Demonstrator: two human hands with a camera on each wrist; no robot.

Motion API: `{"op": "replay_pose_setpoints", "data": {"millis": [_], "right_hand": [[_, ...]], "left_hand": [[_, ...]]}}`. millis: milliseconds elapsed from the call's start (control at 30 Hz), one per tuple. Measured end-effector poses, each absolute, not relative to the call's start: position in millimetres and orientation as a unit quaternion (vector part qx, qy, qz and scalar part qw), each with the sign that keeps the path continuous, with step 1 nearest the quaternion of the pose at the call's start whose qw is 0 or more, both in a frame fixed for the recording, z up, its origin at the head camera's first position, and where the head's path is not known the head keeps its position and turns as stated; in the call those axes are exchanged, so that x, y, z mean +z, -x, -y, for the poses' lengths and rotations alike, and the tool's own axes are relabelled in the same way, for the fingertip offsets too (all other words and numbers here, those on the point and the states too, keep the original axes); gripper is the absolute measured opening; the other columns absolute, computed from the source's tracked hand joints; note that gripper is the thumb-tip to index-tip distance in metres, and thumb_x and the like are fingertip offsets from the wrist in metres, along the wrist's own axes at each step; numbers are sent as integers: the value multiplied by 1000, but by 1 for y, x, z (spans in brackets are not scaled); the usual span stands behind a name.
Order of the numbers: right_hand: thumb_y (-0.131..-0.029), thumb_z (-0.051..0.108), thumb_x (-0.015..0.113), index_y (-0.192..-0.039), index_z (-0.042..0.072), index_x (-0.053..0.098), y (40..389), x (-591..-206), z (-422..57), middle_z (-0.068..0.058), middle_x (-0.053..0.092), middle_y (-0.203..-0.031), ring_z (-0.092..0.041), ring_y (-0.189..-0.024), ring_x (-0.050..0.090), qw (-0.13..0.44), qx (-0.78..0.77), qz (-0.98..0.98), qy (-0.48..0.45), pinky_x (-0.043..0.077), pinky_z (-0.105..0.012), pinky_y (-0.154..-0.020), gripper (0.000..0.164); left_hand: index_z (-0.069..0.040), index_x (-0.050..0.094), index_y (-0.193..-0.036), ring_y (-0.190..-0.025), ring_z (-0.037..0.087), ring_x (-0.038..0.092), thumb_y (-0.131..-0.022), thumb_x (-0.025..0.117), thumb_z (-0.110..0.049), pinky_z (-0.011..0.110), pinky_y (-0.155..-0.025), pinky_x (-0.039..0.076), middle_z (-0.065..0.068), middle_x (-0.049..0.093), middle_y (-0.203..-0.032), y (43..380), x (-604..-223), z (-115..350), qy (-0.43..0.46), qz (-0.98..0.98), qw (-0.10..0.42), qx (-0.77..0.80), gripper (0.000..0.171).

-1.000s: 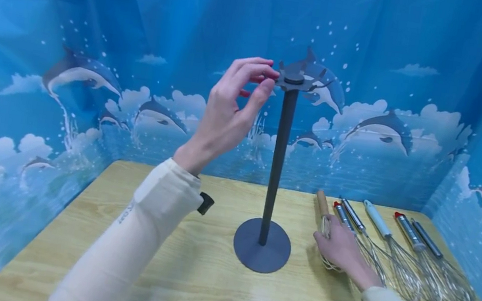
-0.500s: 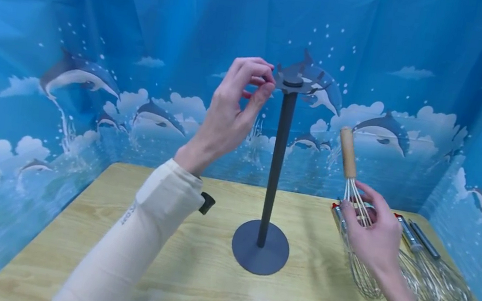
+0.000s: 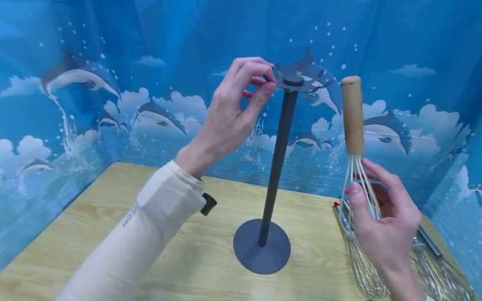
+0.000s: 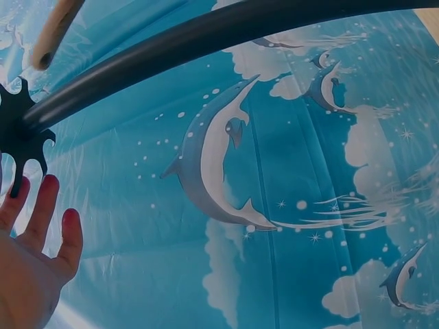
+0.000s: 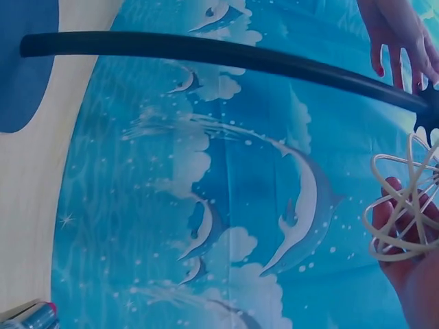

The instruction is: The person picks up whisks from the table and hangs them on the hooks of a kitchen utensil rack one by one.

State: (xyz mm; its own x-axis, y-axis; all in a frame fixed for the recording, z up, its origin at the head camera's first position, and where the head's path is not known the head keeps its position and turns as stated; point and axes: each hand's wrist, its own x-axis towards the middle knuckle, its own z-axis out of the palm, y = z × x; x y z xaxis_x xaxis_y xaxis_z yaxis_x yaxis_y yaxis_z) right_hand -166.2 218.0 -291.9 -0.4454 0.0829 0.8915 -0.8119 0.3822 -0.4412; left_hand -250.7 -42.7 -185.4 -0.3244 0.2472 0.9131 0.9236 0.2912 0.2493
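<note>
A dark metal stand rises from a round base, with a ring of hooks at its top. My left hand pinches one hook at the ring's left edge between thumb and fingers. To the right of the pole, my right hand grips a whisk by its pale wires, just below the wooden handle. The whisk is raised off the table, handle up and leaning slightly left. In the right wrist view its wire loops show in front of the fingers.
Several more whisks lie side by side on the right of the wooden table, some partly hidden behind my right hand. A blue dolphin-print curtain closes off the back and sides.
My right hand has lifted the wooden-handled whisk from the row on the table, bringing it up and nearer. My left hand has stayed at the top of the stand.
</note>
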Motion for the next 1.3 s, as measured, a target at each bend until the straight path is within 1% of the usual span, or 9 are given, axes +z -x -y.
{"op": "replay_pose_setpoints", "data": {"millis": [100, 267, 467, 567, 700, 833, 933, 1067, 1300], "right_hand": [[-88, -12, 61, -127, -15, 61, 166, -288, -212, 6, 69, -113, -1, -87, 70, 465, 488, 687, -272, 55, -10, -76, 40], [-89, -8, 63, -124, -17, 62, 168, -283, -205, 9, 69, -112, 0, -86, 69, 474, 486, 675, -290, 54, -9, -74, 36], [-90, -2, 66, -125, -12, 65, 169, -283, -202, 10, 68, -113, 0, -89, 69, 455, 474, 693, -295, 55, -10, -79, 36], [-90, -3, 67, -129, -9, 65, 170, -284, -200, 6, 68, -114, 0, -89, 69, 441, 469, 705, -296, 55, -10, -79, 39], [-87, -12, 66, -138, 0, 61, 169, -287, -196, -6, 69, -117, 1, -90, 68, 415, 454, 736, -283, 54, -9, -77, 53], [-86, -10, 70, -147, 10, 54, 169, -291, -194, -16, 69, -125, 6, -103, 65, 389, 422, 777, -259, 53, -10, -87, 66], [-87, -7, 73, -151, 16, 51, 169, -294, -195, -17, 66, -133, 7, -112, 62, 378, 399, 799, -246, 50, -10, -94, 72], [-88, -5, 73, -153, 20, 49, 169, -297, -197, -14, 64, -138, 7, -116, 60, 372, 389, 809, -234, 48, -9, -97, 74], [-88, -6, 73, -151, 19, 51, 168, -302, -206, -15, 64, -137, 12, -117, 58, 365, 400, 808, -233, 46, -8, -97, 71]], "left_hand": [[2, 61, -117, -108, 25, 65, -105, 56, -13, 33, -87, 54, 19, 55, -131, 250, -186, 42, 419, 697, 398, -425, 19], [1, 61, -116, -108, 25, 66, -105, 57, -13, 31, -87, 54, 19, 55, -131, 249, -186, 42, 418, 695, 397, -428, 18], [1, 61, -117, -108, 24, 66, -105, 57, -13, 31, -87, 54, 19, 56, -133, 248, -186, 41, 414, 695, 398, -432, 19], [1, 61, -117, -108, 25, 66, -105, 57, -13, 32, -88, 54, 19, 56, -134, 248, -186, 42, 411, 695, 397, -436, 19], [1, 61, -117, -109, 25, 66, -105, 57, -13, 32, -88, 54, 19, 56, -135, 247, -187, 41, 409, 696, 396, -438, 18], [0, 61, -117, -108, 25, 66, -105, 57, -13, 31, -88, 54, 18, 56, -136, 247, -187, 41, 408, 697, 394, -439, 19], [0, 61, -118, -108, 24, 66, -105, 57, -13, 31, -88, 54, 18, 56, -136, 246, -187, 41, 407, 698, 392, -441, 19], [0, 61, -118, -108, 24, 67, -105, 57, -13, 31, -88, 54, 18, 57, -137, 246, -188, 41, 409, 696, 391, -443, 19], [0, 61, -119, -108, 26, 68, -105, 57, -12, 34, -88, 55, 18, 57, -136, 246, -188, 41, 408, 693, 394, -444, 19]]}}
